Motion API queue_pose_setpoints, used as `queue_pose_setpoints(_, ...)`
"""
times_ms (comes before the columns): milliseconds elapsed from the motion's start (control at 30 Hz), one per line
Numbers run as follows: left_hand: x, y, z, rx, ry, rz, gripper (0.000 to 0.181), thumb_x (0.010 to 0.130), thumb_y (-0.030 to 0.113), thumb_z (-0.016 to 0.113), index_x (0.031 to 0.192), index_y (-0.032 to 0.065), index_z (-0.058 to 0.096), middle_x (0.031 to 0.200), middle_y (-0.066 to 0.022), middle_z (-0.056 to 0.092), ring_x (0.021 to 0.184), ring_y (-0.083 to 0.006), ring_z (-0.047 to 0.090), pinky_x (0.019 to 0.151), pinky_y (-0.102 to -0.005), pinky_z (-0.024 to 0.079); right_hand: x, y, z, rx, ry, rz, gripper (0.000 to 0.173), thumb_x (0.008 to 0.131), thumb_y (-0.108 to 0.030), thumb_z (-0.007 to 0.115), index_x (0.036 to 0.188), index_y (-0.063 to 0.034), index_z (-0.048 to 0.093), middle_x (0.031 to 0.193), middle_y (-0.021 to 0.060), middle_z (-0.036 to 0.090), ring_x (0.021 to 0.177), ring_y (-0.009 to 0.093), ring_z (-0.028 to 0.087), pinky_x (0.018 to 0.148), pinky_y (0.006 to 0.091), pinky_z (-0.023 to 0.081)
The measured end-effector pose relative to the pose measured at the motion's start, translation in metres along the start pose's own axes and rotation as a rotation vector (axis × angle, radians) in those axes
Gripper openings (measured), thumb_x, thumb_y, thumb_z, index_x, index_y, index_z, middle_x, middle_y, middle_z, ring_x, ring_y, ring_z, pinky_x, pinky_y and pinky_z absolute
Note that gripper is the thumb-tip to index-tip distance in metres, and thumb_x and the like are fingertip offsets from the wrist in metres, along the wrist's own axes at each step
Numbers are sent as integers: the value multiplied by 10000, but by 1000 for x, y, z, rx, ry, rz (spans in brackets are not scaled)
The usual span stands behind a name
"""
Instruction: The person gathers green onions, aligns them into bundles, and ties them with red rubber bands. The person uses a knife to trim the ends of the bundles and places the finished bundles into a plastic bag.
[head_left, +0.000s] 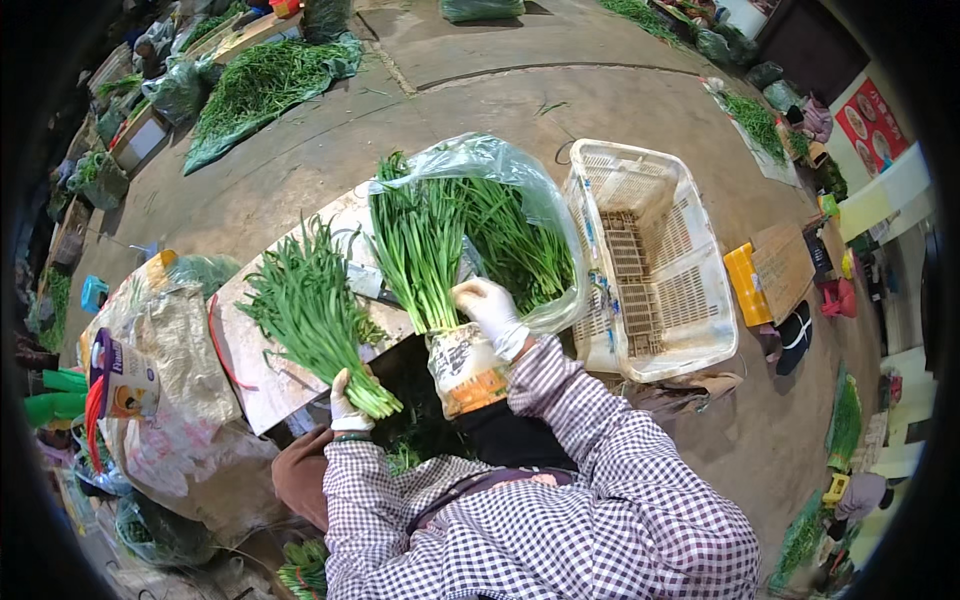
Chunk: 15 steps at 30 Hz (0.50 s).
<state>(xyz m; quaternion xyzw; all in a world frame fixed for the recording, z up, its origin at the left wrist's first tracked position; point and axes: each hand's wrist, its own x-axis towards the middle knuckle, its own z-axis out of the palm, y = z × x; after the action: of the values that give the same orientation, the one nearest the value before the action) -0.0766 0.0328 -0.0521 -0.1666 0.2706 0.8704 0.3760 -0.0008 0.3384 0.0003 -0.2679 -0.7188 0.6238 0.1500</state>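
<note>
My left hand (349, 403), in a white glove, grips the pale stem ends of a bunch of long green leafy stalks (304, 300), which looks like garlic chives. The bunch slants up over a pale board (251, 375). My right hand (487, 309), also gloved, is at the stem ends of a second bunch (420, 255); whether its fingers hold any stalks I cannot tell. That bunch lies partly at the opening of a clear plastic bag (555, 195), beside more greens (517, 247) inside it. A printed sack (466, 375) covers my leg just below.
A dirty white plastic crate (675, 262) stands right of the bag. Left of the board are a large woven sack (172, 360) and a printed bucket (127, 379) with red ties. Farther off, greens (259, 90) are heaped on a sheet. Other people are at the right edge.
</note>
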Motion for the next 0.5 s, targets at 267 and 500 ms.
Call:
queue_pose_setpoints(267,2,-2,-22,5,69,-3,418,822,299,632,1126,22,559,930,-123,633,763,-265,633,614,-410,554,73,165,-113,-766,571,536,598,703,-225,724,1220,-7,520,1229,190,544,1165,302,493,1001,370,387)
queue_pose_setpoints(500,-8,-5,7,5,89,20,498,809,269,655,1151,-59,503,941,-125,600,814,-216,608,744,-337,546,93,207,-122,-703,460,752,771,686,-311,783,1318,-48,428,1329,177,474,1217,306,467,1032,382,367)
